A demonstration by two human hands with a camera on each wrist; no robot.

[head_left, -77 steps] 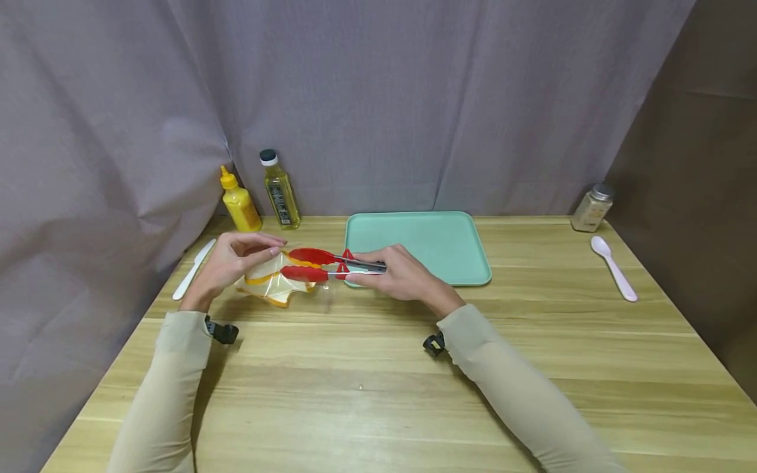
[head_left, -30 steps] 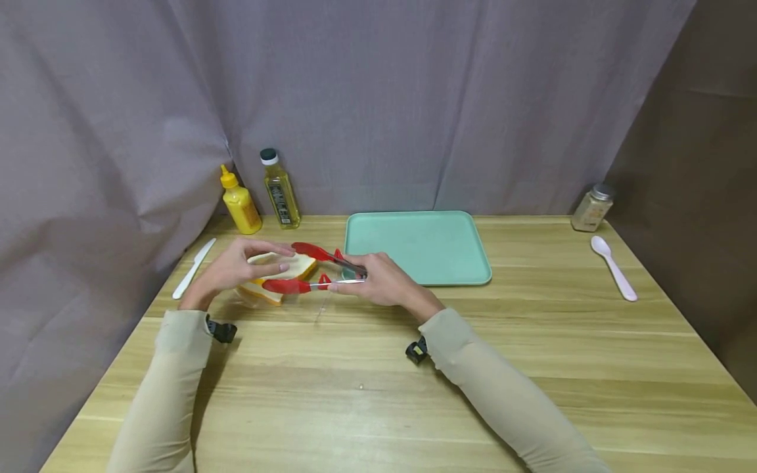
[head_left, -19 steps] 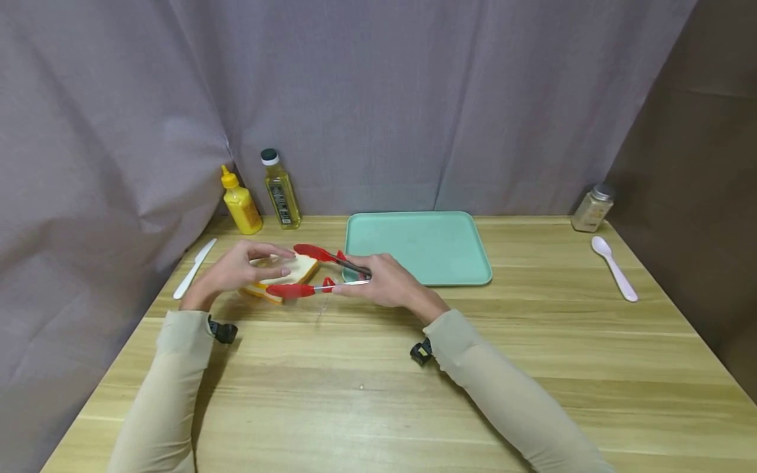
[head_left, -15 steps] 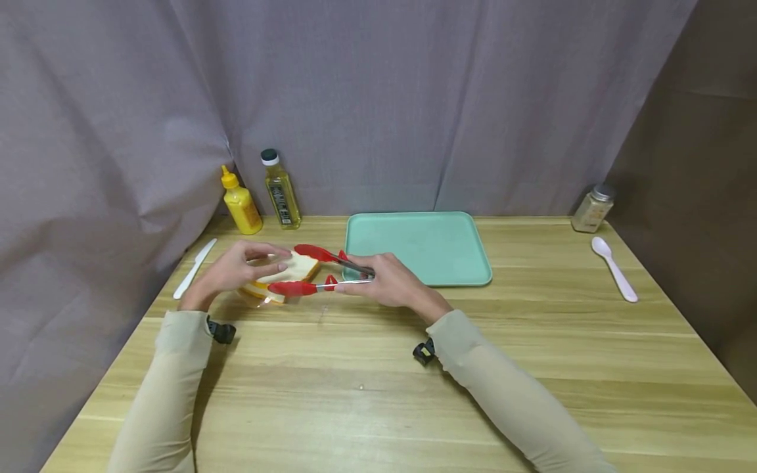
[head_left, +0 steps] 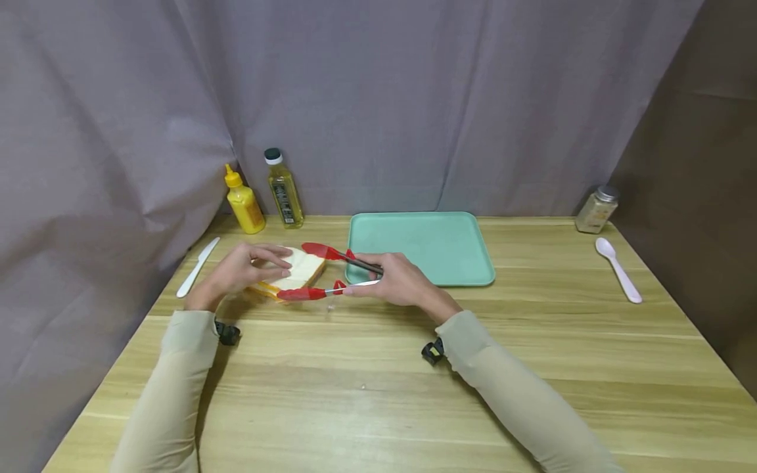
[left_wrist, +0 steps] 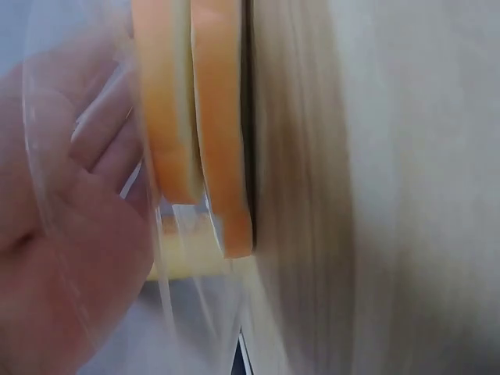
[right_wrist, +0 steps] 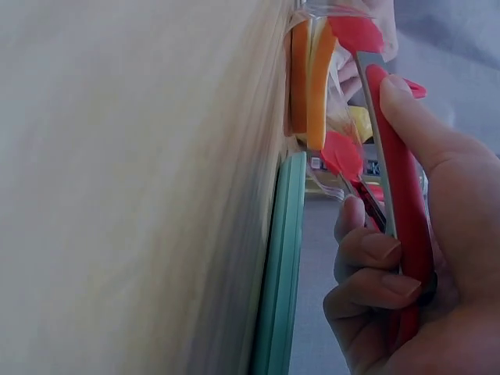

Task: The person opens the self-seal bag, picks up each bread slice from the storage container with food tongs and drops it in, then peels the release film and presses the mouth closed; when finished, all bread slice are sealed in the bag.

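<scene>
Within the fingers of the right hand [head_left: 399, 280]: tongs [right_wrist: 400, 172], gripped with arms spread, apparently to straddle the bread slices [head_left: 304, 266] just ahead. The left hand [head_left: 244, 266], fingers parted, sits over the slices, probably steadying the clear bag [left_wrist: 166, 289]. Beyond the right fingers: tray [head_left: 426, 246], on the tabletop [head_left: 331, 407].

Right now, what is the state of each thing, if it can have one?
Tongs, spread open, in right hand.
Bread slices, stacked, inside plastic.
Plastic, open or sealed unclear.
Yellow bottle, standing, nozzle on.
Dark-capped bottle, standing, closed.
Jar, standing, lid on.
Tray, flat.
Knife, lying.
Spoon, lying.
</scene>
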